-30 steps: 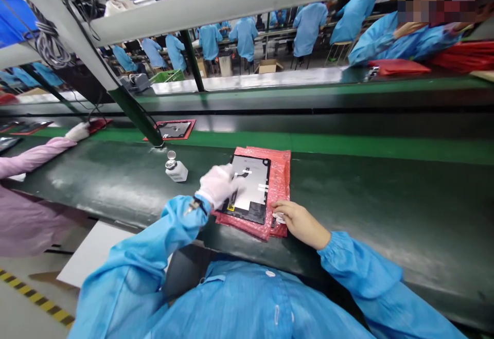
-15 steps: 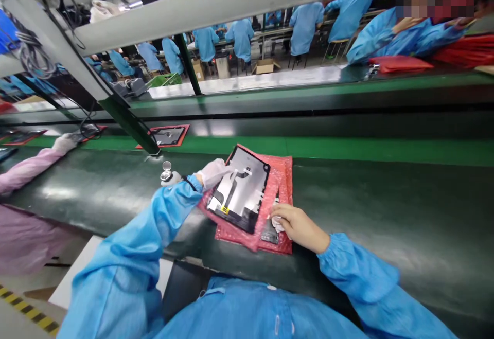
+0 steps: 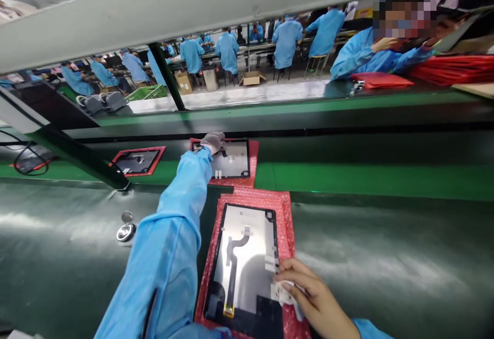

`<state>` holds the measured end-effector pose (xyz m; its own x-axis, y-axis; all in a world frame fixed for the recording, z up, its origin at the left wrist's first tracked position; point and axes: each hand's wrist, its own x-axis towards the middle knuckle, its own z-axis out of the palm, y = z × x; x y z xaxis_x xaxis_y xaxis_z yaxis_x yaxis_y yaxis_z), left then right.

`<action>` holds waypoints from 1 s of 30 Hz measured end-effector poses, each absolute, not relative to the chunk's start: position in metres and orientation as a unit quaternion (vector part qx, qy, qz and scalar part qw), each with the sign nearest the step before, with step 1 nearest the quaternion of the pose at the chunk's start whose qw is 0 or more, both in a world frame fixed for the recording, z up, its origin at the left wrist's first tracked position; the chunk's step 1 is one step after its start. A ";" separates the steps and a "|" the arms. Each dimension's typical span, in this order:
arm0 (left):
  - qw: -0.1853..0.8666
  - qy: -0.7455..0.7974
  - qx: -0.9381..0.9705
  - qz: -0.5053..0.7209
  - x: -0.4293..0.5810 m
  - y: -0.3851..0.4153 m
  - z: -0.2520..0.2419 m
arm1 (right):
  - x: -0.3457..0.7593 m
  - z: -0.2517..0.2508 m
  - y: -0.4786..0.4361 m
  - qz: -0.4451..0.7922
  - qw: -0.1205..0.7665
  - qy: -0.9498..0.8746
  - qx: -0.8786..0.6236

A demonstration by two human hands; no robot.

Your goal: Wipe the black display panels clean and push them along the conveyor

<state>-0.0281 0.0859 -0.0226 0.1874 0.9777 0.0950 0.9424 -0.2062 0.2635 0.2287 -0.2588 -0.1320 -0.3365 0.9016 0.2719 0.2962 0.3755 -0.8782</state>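
My left hand (image 3: 213, 142), in a pale glove, reaches to the back and is closed at the upper left edge of a tablet screen (image 3: 237, 159). This screen rests on red bubble wrap (image 3: 253, 164) over the green strip. Close to me, a second tablet screen (image 3: 250, 256) lies back side up on a stack of red bubble wrap (image 3: 285, 215); a grey flex cable (image 3: 233, 264) with a yellow end runs down it. My bare right hand (image 3: 312, 295) pinches a crumpled white wipe (image 3: 287, 292) at this screen's right edge.
A small round container with a raised lid (image 3: 126, 232) stands left of my sleeve. Another screen on red wrap (image 3: 139, 161) lies behind a slanted green post (image 3: 83, 151). A grey beam (image 3: 200, 7) crosses overhead. Across the bench sits a co-worker in blue (image 3: 357, 51) near red sheets (image 3: 451, 71).
My left hand has moved away to the back, carrying the upper screen and its red wrap onto the green strip. The screen beneath is uncovered. My right hand keeps the wipe.
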 end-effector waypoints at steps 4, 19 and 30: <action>0.054 0.639 0.754 0.143 -0.018 0.080 -0.033 | 0.230 -0.133 -0.256 0.356 0.402 -0.732 -0.420; 0.040 0.565 0.671 0.479 -0.024 -0.327 -0.133 | 0.079 -0.046 -0.197 0.246 0.348 -0.886 -0.181; -0.028 0.524 0.610 0.594 -0.033 -0.350 -0.165 | -0.096 -0.079 -0.130 0.096 0.267 -0.947 -0.151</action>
<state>-0.0334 -0.3504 -0.1645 -0.2538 0.6053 0.7545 0.6728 -0.4500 0.5873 -0.0963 -0.1305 -0.0793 -0.8118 0.3367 0.4771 0.2342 0.9362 -0.2621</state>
